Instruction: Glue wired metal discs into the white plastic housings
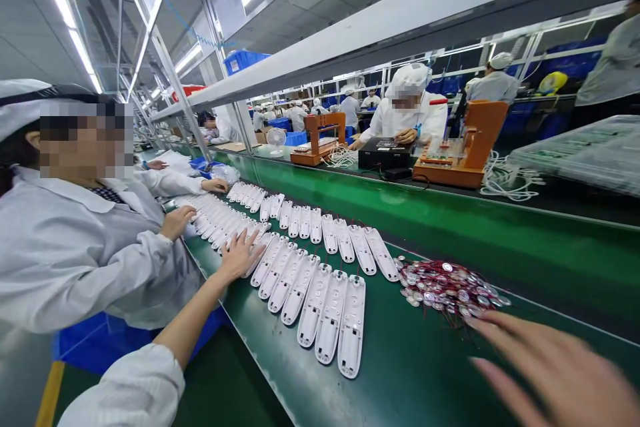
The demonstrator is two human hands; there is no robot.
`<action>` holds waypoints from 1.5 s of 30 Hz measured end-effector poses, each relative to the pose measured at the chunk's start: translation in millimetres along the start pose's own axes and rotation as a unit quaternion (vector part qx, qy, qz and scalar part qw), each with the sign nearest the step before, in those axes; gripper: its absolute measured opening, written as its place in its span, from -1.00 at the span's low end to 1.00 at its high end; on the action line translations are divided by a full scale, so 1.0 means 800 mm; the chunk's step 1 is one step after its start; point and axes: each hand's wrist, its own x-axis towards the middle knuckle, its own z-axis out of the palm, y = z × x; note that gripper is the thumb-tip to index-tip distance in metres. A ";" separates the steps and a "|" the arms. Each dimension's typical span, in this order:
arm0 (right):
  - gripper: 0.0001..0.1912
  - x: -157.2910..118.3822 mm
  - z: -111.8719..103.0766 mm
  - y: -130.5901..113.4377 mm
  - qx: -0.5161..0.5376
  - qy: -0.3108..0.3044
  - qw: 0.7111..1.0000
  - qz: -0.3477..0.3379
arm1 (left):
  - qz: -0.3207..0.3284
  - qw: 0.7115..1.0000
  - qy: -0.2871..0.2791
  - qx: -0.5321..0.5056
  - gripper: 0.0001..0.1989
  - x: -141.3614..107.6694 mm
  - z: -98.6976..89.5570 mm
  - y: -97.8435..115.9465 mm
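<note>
While the right hand [555,360] reaches in blurred from the near corner, its thumb stands well apart from the fingers, whose tips lie at the near edge of the heap of wired discs [445,283]; whether they touch a disc cannot be told. The left hand [240,255], its fingers spread and nothing seen clamped in it, is over the front row of casings [325,307], perhaps to steady or straighten them; contact is unclear.

These white shells lie side by side on the green tabletop [400,373], hollow faces up, probably so that their insides are easy to reach and none gets skipped. The back row of casings [300,221] runs behind them, and thin red wires show near the tops of several. The discs lie loose beside the end of that row, likely so that single ones can be picked out near the shells.

Farther left, a co-worker in white [100,260] has one hand [179,221] by the casings and the other [215,185] beyond them. Across the green divider [400,203] stand two orange fixtures [483,140] and a black box [384,155].
</note>
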 end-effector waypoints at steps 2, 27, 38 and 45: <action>-0.61 0.032 0.029 -0.057 0.007 -0.025 0.997 -0.079 | 0.013 1.000 -0.012 -0.005 -0.57 0.006 0.003 -0.014; -0.35 -0.033 -0.002 -0.132 0.070 -0.325 0.940 -0.074 | 0.190 0.975 0.090 -0.077 -0.43 -0.150 0.033 0.031; -0.32 -0.152 -0.162 -0.013 -0.153 -0.220 0.954 -0.137 | 0.187 0.974 0.064 -0.111 -0.50 -0.298 -0.025 0.250; -0.29 -0.190 -0.224 0.051 -0.233 -0.178 0.942 -0.161 | 0.199 0.962 0.009 -0.189 -0.42 -0.347 -0.039 0.349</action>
